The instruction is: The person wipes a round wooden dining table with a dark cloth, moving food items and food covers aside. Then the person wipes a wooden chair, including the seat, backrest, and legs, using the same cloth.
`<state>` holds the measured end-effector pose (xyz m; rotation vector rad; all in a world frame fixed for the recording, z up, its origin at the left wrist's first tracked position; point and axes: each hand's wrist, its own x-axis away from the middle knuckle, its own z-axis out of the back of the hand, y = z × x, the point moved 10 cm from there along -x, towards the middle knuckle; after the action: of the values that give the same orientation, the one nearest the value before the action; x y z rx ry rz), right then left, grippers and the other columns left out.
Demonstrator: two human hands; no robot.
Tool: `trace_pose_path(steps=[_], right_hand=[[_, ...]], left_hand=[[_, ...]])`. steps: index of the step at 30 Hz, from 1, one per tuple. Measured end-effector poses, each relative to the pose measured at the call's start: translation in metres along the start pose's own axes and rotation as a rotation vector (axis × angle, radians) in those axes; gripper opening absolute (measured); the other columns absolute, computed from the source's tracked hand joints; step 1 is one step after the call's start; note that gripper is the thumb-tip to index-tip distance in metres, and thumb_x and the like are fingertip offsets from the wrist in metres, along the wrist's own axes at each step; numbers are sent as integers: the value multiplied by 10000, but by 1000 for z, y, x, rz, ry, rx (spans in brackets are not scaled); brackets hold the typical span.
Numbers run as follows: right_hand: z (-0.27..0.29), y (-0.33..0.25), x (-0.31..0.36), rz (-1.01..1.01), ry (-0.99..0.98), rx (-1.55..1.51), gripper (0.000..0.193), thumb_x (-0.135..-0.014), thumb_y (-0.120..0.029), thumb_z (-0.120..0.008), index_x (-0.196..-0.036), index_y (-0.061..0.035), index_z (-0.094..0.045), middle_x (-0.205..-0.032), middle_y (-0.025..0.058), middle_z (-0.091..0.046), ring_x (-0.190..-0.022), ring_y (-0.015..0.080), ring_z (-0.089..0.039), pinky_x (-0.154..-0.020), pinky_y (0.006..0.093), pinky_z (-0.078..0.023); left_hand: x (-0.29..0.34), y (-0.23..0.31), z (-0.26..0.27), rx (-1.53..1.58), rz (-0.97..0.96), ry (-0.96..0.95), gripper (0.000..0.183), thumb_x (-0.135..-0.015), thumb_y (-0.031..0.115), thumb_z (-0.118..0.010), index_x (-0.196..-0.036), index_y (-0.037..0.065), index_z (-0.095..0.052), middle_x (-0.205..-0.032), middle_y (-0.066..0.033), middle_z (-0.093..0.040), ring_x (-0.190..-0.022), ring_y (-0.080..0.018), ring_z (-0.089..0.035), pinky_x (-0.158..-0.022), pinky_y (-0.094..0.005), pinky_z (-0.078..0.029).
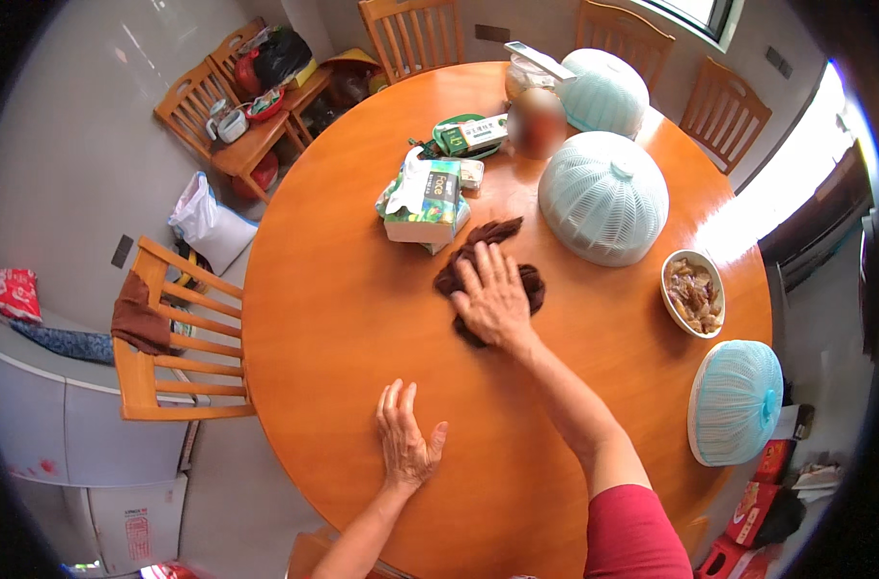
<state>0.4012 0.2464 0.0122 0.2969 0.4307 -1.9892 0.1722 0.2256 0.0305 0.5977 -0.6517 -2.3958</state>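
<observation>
My right hand [495, 297] lies flat with fingers stretched out on a crumpled dark brown cloth [530, 286], pressing it against the round wooden table [343, 338]. Parts of the cloth stick out beyond the fingertips and on both sides of the palm. Nearer the table's front, my left hand [405, 439] is open with nothing in it, its thumb spread to the right. Whether that hand touches the tabletop I cannot tell. Just beyond the cloth to the left stands a pack of tissues [426, 205], one tissue poking out of its top.
Pale blue mesh food covers [603, 198] stand on the table's right side, another [736, 403] at its right edge. A bowl of food [693, 294] sits between them. Behind the tissues are a green basket [470, 133] and a small box [475, 135]. Wooden chairs [183, 333] surround the table.
</observation>
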Motion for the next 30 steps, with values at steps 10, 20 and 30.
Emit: trace_pose_path(steps=[10, 20, 30], right_hand=[[-19, -178, -3, 476, -22, -349, 469, -817, -394, -548, -1211, -139, -561, -1390, 152, -434, -1318, 347, -343, -1087, 519, -231], [36, 12, 55, 206, -69, -106, 486, -844, -414, -535, -1267, -175, -528, -1442, 107, -383, -1343, 299, -310, -1081, 468, -234], [96, 163, 165, -466, 74, 326, 567, -878, -483, -500, -1338, -153, -484, -1441, 149, -370, -1327, 347, -315, -1069, 512, -221]], left_hand=[[7, -10, 12, 187, -3, 203, 974, -836, 706, -434, -1428, -34, -208, -1460, -293, -188, -1354, -436, -206, -1092, -540, -179], [7, -9, 4, 144, 24, 134, 924, -840, 638, -500, -1436, -1, -200, -1461, -262, -182, -1365, -416, -171, -1095, -554, -161], [3, -5, -4, 115, 0, 152, 805, -868, 548, -516, -1411, 9, -267, -1440, -229, -225, -1345, -378, -229, -1091, -525, -191]])
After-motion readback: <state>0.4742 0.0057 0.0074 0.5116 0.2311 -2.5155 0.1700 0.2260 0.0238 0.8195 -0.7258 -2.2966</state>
